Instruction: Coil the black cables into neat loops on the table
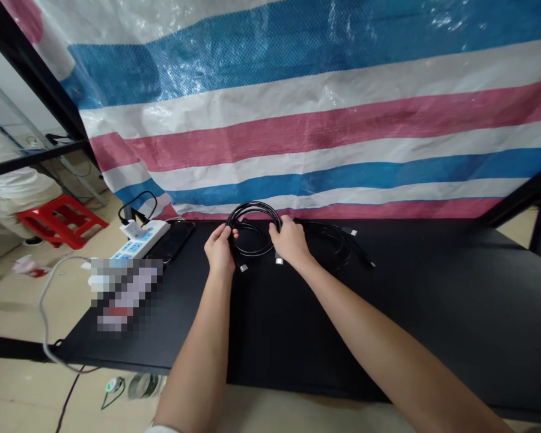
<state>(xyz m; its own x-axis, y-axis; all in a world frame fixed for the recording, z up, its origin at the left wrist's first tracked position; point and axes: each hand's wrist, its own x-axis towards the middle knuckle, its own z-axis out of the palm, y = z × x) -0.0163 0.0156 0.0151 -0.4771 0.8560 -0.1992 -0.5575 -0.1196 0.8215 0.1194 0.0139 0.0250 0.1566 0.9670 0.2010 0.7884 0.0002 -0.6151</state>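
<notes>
My left hand [220, 249] and my right hand [290, 242] grip opposite sides of a coiled black cable [252, 210] above the black table [342, 313]. Two metal-tipped connectors [242, 266] [278, 258] hang just below the coil, between my hands. A looser black cable [329, 237] lies to the right of my right hand, with its plug ends [349, 231] [369, 263] on the tabletop. It seems linked to the coil, though my hand hides the join.
A white power strip [139, 242] and a black phone-like slab [174, 242] lie at the table's left, beside a pixelated blurred patch [124, 294]. A striped tarp [297, 150] hangs behind the table. A seated person [18, 192] and a red stool [61, 219] are on the floor at left.
</notes>
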